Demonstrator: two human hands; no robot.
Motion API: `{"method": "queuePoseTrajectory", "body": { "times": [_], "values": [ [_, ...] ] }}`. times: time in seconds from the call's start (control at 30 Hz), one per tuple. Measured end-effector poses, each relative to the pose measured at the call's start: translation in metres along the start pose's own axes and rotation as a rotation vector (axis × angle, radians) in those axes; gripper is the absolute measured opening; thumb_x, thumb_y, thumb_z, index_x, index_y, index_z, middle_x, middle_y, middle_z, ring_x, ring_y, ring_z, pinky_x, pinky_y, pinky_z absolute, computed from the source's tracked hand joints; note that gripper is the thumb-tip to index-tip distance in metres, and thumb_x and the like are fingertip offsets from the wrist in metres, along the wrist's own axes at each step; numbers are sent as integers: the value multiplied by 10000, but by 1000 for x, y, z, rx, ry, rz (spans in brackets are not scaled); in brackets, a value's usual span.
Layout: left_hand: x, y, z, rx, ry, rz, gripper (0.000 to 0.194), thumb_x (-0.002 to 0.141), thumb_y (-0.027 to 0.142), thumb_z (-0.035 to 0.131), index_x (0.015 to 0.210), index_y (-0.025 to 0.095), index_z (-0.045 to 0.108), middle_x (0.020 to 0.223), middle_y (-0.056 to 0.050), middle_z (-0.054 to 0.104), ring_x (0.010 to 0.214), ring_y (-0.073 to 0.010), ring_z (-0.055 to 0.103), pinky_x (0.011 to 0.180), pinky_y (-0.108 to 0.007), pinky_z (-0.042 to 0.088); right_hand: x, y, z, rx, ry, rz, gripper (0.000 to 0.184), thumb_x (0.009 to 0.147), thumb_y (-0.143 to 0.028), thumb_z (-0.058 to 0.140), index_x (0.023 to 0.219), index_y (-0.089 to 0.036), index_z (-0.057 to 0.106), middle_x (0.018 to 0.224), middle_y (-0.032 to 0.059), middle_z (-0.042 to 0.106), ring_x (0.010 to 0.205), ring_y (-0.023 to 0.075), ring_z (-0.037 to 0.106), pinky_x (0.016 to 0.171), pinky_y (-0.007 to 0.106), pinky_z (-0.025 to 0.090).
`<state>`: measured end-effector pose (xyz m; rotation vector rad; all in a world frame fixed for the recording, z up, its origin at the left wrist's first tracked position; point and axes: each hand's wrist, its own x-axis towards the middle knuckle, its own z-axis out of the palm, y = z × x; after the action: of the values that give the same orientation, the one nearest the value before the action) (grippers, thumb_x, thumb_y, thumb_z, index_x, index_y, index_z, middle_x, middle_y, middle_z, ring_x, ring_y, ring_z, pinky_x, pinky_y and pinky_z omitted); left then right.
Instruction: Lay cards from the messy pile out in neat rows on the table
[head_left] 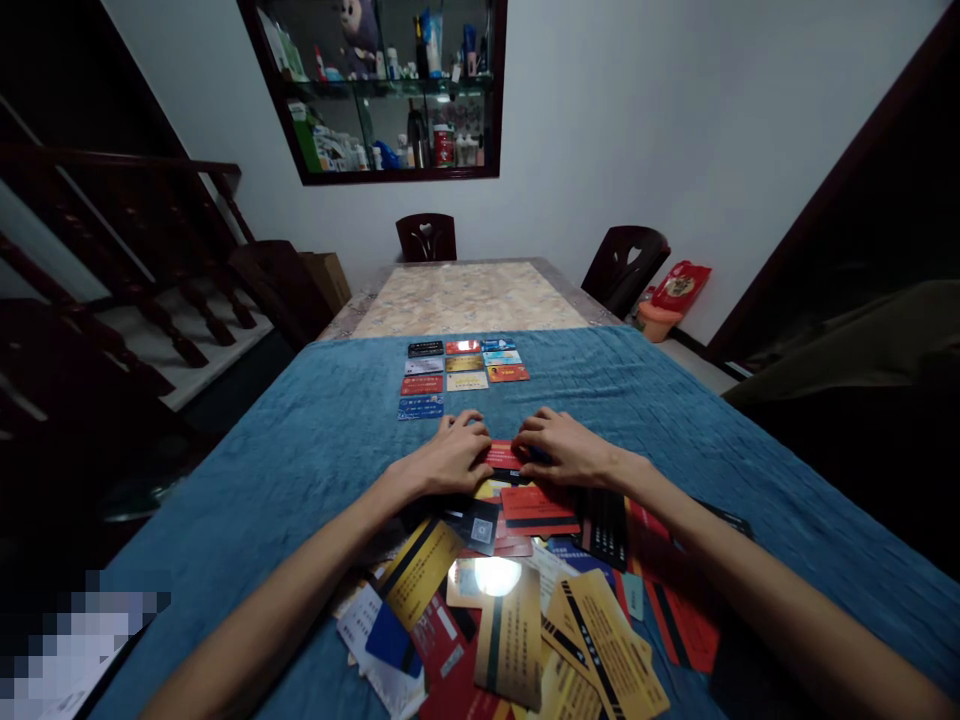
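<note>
My left hand (450, 455) has its fingers curled down at the left edge of a red card (501, 455). At that card's right edge, the bent fingers of my right hand (566, 447) grip it, and a bit of dark blue shows under them. Just below my hands spreads a loose, overlapping pile of cards, among them an orange-red card (540, 510) with a black stripe, a black card (480, 525) with a square code, and gold cards (510, 640). Beyond my hands, several cards lie in three columns, with a blue card (421, 408) at the near end of the left column.
A blue cloth (300, 440) covers the near part of the table; its patterned top (457, 295) shows beyond. Dark chairs (626, 265) stand around it. A pixelated object (75, 650) is at lower left. A red bag (681, 287) sits on the floor at right.
</note>
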<state>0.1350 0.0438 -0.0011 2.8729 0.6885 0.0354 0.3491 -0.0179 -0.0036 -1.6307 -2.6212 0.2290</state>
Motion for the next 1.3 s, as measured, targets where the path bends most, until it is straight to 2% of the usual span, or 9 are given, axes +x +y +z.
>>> {"method": "queuePoseTrajectory", "body": {
  "times": [0.23,0.4,0.53,0.67,0.8,0.97,1.1,1.3],
  "values": [
    [-1,-3,-2,7,4,24,193,900,206,510,954,166,691,1142,-136,664,1309,-312,421,1023,-530,377,1,11,6,43,112,-139,199,890,-319,611,977,-183,726,965,105,690,966,247,537,872,390,418],
    [0,-9,-4,-62,-16,7,230,940,225,479,1003,184,697,1117,-115,683,1322,-294,429,1055,-532,362,-1,15,5,101,157,-193,262,949,-307,521,1021,-175,736,920,102,722,946,245,553,868,395,434],
    [3,-15,-3,-116,14,-4,275,964,214,429,1048,193,690,1135,-100,686,1304,-269,467,1053,-476,387,0,16,5,129,191,-163,307,983,-300,453,1035,-184,732,925,101,725,936,240,560,842,377,452],
    [5,-21,-2,-158,52,-31,288,930,137,418,963,179,701,1108,-100,678,1216,-237,549,981,-370,457,2,17,7,141,221,-93,342,999,-299,420,913,-180,729,858,102,695,885,220,570,788,332,458],
    [6,-24,-1,-187,94,-44,281,889,97,434,932,161,703,1157,-111,665,1116,-213,605,951,-319,482,3,19,9,173,210,-57,343,1001,-298,409,902,-171,712,837,101,677,883,219,564,777,316,455],
    [10,-28,4,-218,140,-65,286,892,94,436,905,154,716,1090,-103,698,1026,-202,641,929,-300,496,3,19,9,236,217,-25,333,1004,-302,402,970,-165,704,891,107,668,875,210,567,781,306,446],
    [12,-29,9,-238,197,-122,275,916,147,462,969,163,732,1119,-100,708,1058,-215,646,960,-321,498,3,18,8,250,212,-3,332,1004,-318,406,1040,-172,702,921,107,676,873,211,570,777,308,441],
    [12,-28,8,-234,199,-150,286,908,132,465,975,157,742,1122,-101,714,1055,-219,657,962,-335,512,4,22,12,164,181,58,274,894,-307,619,1122,-168,680,1029,117,706,971,250,578,822,329,436]
  ]
}}
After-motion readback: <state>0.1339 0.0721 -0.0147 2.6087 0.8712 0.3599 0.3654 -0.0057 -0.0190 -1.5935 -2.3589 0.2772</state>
